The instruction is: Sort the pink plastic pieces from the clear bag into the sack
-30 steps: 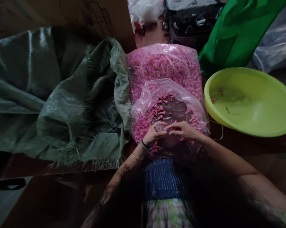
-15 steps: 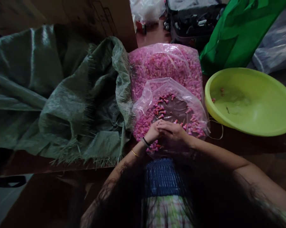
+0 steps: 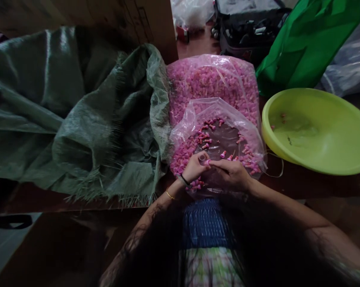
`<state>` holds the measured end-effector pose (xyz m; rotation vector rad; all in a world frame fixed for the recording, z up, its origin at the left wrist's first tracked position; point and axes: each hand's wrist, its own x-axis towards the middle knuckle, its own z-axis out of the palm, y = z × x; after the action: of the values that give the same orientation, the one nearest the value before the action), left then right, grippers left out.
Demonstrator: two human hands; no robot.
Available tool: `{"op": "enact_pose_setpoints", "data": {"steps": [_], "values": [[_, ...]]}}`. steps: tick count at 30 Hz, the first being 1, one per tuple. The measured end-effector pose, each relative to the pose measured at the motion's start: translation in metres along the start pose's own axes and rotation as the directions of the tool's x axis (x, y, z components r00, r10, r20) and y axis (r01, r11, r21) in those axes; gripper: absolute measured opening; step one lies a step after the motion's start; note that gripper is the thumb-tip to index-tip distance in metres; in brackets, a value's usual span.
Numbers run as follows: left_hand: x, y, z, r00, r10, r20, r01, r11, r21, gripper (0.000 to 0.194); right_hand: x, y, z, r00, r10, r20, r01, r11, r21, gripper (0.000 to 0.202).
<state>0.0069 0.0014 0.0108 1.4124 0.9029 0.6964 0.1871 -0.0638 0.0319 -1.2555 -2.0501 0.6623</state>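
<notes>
A dark red-brown counter [image 3: 198, 48] runs across the frame. A crumpled green woven sack [image 3: 87, 119] with frayed edges spreads over the left half. At the right edge sits a tilted yellow-green plastic basin [image 3: 332, 137], a few small bits inside. At centre, a clear plastic bag [image 3: 211, 83] bulges with pink-headed pieces; in front of it, nearer the wearer, lies an opened plastic sheet [image 3: 220, 107], perhaps the same bag's mouth, with more loose pieces [image 3: 182, 155] heaped on its left and fewer at its right.

Just below the middle of the frame, two bare hands meet over the sheet. The left hand [image 3: 197, 167] is curled, its grip closed around a small translucent round-ended object [image 3: 202, 158], whose open-looking end faces up toward the camera. The right hand [image 3: 235, 173] reaches in from the right, index finger pointing left.

The smallest thing, one pink piece [image 3: 207, 162], sits between them: just right of and slightly below the translucent object, at the right index fingertip and beside the left fingers. Both hands are about equally near. Whether the right grip pinches it I cannot tell; its long axis is hidden.
</notes>
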Motion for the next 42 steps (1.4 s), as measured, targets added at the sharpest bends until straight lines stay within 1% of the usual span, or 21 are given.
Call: {"op": "enact_pose_setpoints", "data": {"steps": [5,7,9,11,12,13,15,16,17,18,19,21,23,25,26,28,31,33,35,39,42], "values": [[-0.003,-0.002,0.004,0.994,0.084,-0.073,-0.068,0.977,0.201,0.009,-0.008,-0.002,0.008,0.997,0.053,0.064,-0.047,0.995,-0.093,0.039],[-0.003,-0.002,0.009,0.992,0.091,-0.090,-0.068,0.970,0.234,0.010,-0.008,-0.002,0.009,0.994,0.092,0.063,-0.090,0.995,-0.040,0.038],[-0.002,-0.002,0.014,0.994,0.081,-0.073,-0.065,0.977,0.202,0.011,-0.004,0.004,0.006,0.985,0.147,0.088,-0.157,0.981,0.115,0.033],[-0.001,-0.002,0.018,0.997,0.071,-0.033,-0.065,0.986,0.154,0.010,0.005,0.018,0.000,0.957,0.260,0.127,-0.288,0.895,0.340,0.031],[0.000,-0.003,0.019,0.998,0.067,-0.015,-0.065,0.987,0.145,0.011,0.011,0.026,-0.003,0.931,0.344,0.120,-0.360,0.813,0.459,0.036],[0.002,-0.004,0.020,0.998,0.064,-0.004,-0.063,0.986,0.153,0.011,0.016,0.034,-0.006,0.894,0.437,0.098,-0.411,0.714,0.566,0.042],[0.004,-0.009,0.018,0.998,0.056,-0.009,-0.053,0.978,0.203,0.012,0.025,0.045,-0.012,0.808,0.587,0.050,-0.439,0.543,0.716,0.051],[0.006,-0.012,0.017,0.999,0.048,-0.010,-0.045,0.972,0.232,0.012,0.028,0.046,-0.014,0.794,0.605,0.060,-0.435,0.497,0.751,0.049],[0.006,-0.016,0.016,0.999,0.040,-0.010,-0.036,0.965,0.259,0.011,0.030,0.045,-0.015,0.810,0.581,0.084,-0.428,0.488,0.761,0.044],[0.007,-0.019,0.015,0.999,0.032,-0.012,-0.027,0.960,0.280,0.010,0.032,0.041,-0.015,0.848,0.518,0.112,-0.415,0.517,0.749,0.036],[0.007,-0.022,0.015,1.000,0.024,-0.013,-0.019,0.955,0.296,0.009,0.032,0.035,-0.014,0.892,0.437,0.119,-0.381,0.581,0.719,0.029],[0.006,-0.025,0.016,1.000,0.017,-0.015,-0.012,0.954,0.299,0.013,0.032,0.020,-0.008,0.962,0.265,0.073,-0.255,0.761,0.596,0.024],[0.003,-0.025,0.017,0.999,0.033,-0.017,-0.028,0.969,0.247,0.023,0.033,0.008,0.002,0.994,0.108,0.000,-0.099,0.911,0.399,0.026],[0.000,-0.023,0.017,0.998,0.056,-0.016,-0.053,0.986,0.159,0.032,0.034,0.003,0.011,0.999,-0.019,-0.031,0.025,0.976,0.218,0.031],[-0.002,-0.021,0.015,0.998,0.060,-0.015,-0.058,0.990,0.127,0.032,0.035,0.002,0.014,0.998,-0.059,-0.033,0.063,0.984,0.168,0.034],[-0.007,-0.018,0.010,0.999,0.051,-0.011,-0.049,0.990,0.129,0.026,0.035,0.004,0.016,0.996,-0.075,-0.054,0.082,0.987,0.137,0.037],[-0.013,-0.015,0.000,1.000,0.030,-0.007,-0.027,0.969,0.244,0.014,0.032,0.008,0.011,0.991,-0.096,-0.095,0.102,0.993,0.067,0.032],[-0.017,-0.014,-0.005,1.000,0.025,0.005,-0.025,0.951,0.309,0.009,0.028,0.009,0.008,0.987,-0.151,-0.058,0.148,0.987,-0.058,0.028],[-0.019,-0.013,-0.008,0.999,0.022,0.026,-0.029,0.941,0.338,0.008,0.022,0.008,0.009,0.984,-0.177,-0.001,0.174,0.971,-0.164,0.031],[-0.019,-0.015,-0.005,0.998,-0.001,0.070,-0.020,0.953,0.301,0.020,0.013,0.003,0.015,0.985,-0.166,0.050,0.174,0.948,-0.268,0.042],[-0.015,-0.015,0.004,0.999,-0.048,0.014,0.043,0.969,0.241,0.020,0.016,0.004,0.014,0.992,-0.113,0.056,0.125,0.947,-0.296,0.052]]}}
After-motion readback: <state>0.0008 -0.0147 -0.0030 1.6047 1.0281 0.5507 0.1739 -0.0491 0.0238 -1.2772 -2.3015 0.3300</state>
